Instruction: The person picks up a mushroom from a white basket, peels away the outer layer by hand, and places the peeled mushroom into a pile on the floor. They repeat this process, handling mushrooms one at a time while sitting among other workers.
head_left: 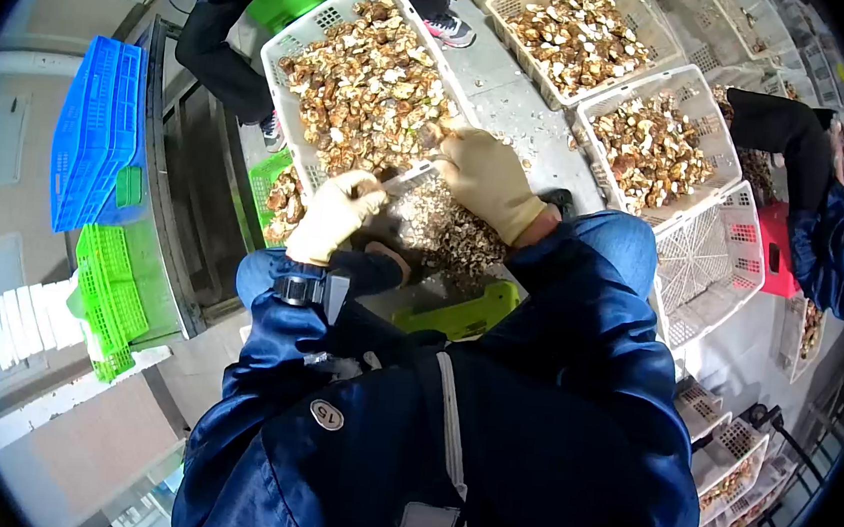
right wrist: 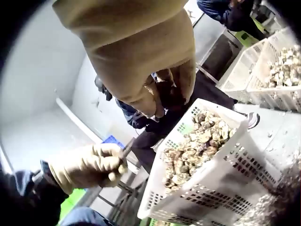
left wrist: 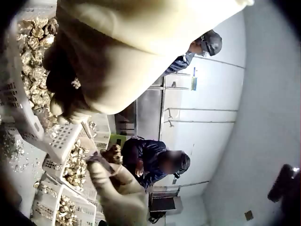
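Observation:
My gloved left hand (head_left: 334,218) is beside the near left corner of a white crate of brown mushrooms (head_left: 367,88). In the right wrist view the left hand (right wrist: 89,167) grips a thin dark object (right wrist: 127,148), blade-like in shape. Over the crate's near right corner is my gloved right hand (head_left: 494,185). The left wrist view shows the right hand (left wrist: 120,195) pinching a brown mushroom (left wrist: 113,154) at its fingertips. Below and between the hands lies a heap of small dark and pale trimmings (head_left: 455,231).
More mushroom crates (head_left: 582,37) stand at the upper right, beside an empty white crate (head_left: 708,258). Blue crates (head_left: 97,135) and green baskets (head_left: 108,296) are at left. A green piece (head_left: 458,312) lies between my knees. Other people sit across and at right.

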`<state>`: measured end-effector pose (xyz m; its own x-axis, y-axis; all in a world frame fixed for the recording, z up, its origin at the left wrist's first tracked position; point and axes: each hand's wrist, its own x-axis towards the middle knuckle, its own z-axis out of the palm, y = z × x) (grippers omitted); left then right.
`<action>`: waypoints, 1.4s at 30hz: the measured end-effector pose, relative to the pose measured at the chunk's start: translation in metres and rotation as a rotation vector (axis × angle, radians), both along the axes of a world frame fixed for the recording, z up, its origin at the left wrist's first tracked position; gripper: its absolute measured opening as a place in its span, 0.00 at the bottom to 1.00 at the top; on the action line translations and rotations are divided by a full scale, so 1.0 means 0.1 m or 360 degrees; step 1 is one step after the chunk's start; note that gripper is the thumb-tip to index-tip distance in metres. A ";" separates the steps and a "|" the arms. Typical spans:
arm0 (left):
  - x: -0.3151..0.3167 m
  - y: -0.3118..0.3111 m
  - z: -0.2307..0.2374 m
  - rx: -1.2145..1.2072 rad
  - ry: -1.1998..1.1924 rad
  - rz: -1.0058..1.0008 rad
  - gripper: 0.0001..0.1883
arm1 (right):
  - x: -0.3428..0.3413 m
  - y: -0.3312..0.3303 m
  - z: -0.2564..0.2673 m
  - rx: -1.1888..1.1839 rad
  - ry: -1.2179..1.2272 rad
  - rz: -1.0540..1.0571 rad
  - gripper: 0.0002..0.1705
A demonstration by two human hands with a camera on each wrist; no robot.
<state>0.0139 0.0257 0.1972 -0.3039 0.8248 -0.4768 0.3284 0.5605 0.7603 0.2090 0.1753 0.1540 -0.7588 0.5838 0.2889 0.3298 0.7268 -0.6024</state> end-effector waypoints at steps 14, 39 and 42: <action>0.18 0.08 0.22 0.0749 -0.0301 -0.0114 0.33 | 0.25 0.00 0.33 -0.1608 0.0231 0.0522 0.22; 0.44 -0.71 0.10 0.0527 0.0089 -0.0326 0.27 | 0.37 -1.00 0.31 -0.2880 0.0439 -0.0031 0.21; 0.50 -0.82 0.16 0.0460 -0.0259 -0.0189 0.26 | 0.44 -1.21 0.43 -0.2826 0.0544 -0.0247 0.18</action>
<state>0.0641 -0.0566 0.2130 -0.1368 0.9578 -0.2527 0.2396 0.2795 0.9298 0.2527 0.0546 0.1967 -0.7207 0.3896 -0.5734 0.0337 -0.8065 -0.5903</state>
